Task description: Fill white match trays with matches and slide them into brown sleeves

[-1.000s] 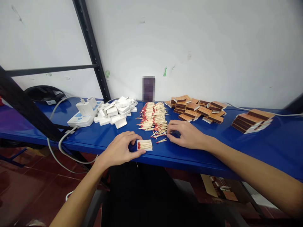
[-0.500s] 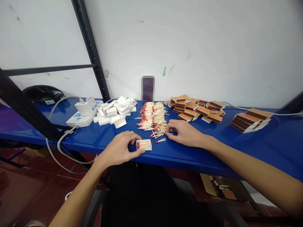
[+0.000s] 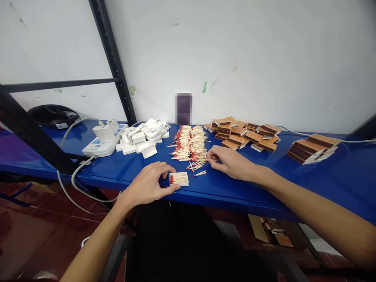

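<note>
My left hand (image 3: 152, 181) grips a small white matchbox tray (image 3: 184, 183) between thumb and fingers near the table's front edge. Red-headed matches lie side by side in the tray, heads to the left. At the lower right of a big heap of matches (image 3: 190, 143), my right hand (image 3: 230, 161) has thumb and forefinger pinched on the wooden ends of matches; how many is hidden by the fingers. A few loose matches (image 3: 200, 173) lie on the blue table between the tray and my right hand.
White empty trays (image 3: 143, 137) are piled left of the matches. Brown matchbox sleeves (image 3: 243, 133) are heaped at the right, with a neat stack of matchboxes (image 3: 313, 149) farther right. A power strip (image 3: 101, 147) with cables stands beside the black rack post (image 3: 113, 58).
My right hand has shifted slightly, its fingertips drawing closer together at the edge of the match heap. My left hand and the tray stay in place.
</note>
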Demonstrator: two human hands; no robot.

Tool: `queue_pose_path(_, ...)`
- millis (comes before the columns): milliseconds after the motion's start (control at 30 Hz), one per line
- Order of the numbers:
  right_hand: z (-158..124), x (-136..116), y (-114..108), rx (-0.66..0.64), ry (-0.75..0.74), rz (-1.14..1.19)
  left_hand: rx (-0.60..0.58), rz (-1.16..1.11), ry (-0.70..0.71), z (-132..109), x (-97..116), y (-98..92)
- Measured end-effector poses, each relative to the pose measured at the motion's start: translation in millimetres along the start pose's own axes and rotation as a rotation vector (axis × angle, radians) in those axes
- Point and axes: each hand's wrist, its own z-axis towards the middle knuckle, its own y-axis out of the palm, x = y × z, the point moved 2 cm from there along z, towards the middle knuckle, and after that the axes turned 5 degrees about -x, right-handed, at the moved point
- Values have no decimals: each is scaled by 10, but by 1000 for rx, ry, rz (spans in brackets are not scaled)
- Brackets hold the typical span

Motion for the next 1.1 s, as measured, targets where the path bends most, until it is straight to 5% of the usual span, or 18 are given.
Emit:
queue_pose_path(500,-8,-299,49,-99,-143,87,7,2,6,-1,-5,9)
queue_pose_path(1100,-24,-306,38,-86,-241,14,-2,5,-4,-4,0,3)
